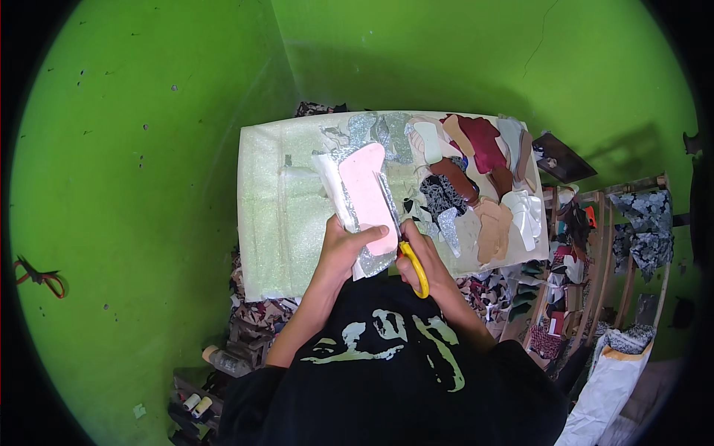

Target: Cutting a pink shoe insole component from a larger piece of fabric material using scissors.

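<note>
My left hand [348, 244] grips a silvery glitter sheet with a pale edge [327, 169], its thumb pressing down a pink sole-shaped piece [364, 193] that lies on top. Yellow-handled scissors [418, 276] are in my right hand [421, 256], close against the right edge of the sheet. Their blades are mostly hidden beside the sheet, so how far apart they are does not show. A dark strip runs along the sheet's right edge above the scissors. Both hands are over the front part of a pale glittery table top [268, 215].
Sole-shaped cutouts in brown, maroon, tan [493, 230], white and silver crowd the table's right half. Silvery scraps [364, 128] lie at its back. Wooden racks [601, 260] with materials stand at right. Offcuts [260, 308] pile up under the table. Green walls [171, 149] rise behind and at left.
</note>
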The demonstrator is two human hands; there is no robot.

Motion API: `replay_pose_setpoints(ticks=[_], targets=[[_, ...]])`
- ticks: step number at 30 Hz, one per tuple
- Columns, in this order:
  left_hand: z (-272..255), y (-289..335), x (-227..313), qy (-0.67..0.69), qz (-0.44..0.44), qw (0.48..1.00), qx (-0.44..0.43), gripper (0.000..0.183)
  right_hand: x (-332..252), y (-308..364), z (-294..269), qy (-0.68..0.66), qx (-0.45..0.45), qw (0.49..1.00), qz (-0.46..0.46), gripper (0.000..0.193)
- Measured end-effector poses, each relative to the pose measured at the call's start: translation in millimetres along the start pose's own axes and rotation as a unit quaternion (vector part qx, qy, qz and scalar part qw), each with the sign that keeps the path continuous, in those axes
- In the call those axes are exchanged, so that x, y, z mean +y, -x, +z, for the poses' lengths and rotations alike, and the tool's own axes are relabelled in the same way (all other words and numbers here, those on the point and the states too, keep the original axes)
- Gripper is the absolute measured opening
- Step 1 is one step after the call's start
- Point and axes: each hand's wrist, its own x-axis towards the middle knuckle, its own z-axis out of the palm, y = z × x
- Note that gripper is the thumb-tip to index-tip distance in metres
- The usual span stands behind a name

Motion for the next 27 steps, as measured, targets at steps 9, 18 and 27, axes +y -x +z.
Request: replay_pose_setpoints(ticks=[9,18,27], targets=[[5.6,4.7,-2.2,-0.011,0.0,1.0,-0.011,0.045,-2.8,-0.9,-4.8,-0.043,-0.021,0.996,0.071,0.082],[7.5,10.8,-10.7,0.002,-0.031,0.999,-0.027,0.045,15.0,-3.9,5.0,0.019,0.081,0.996,-0.043,0.096],[6.9,15.2,-12.6,0.049,-0.058,0.997,-0.026,0.044,0.5,-0.4,5.1,-0.021,0.034,0.999,0.03,0.093]])
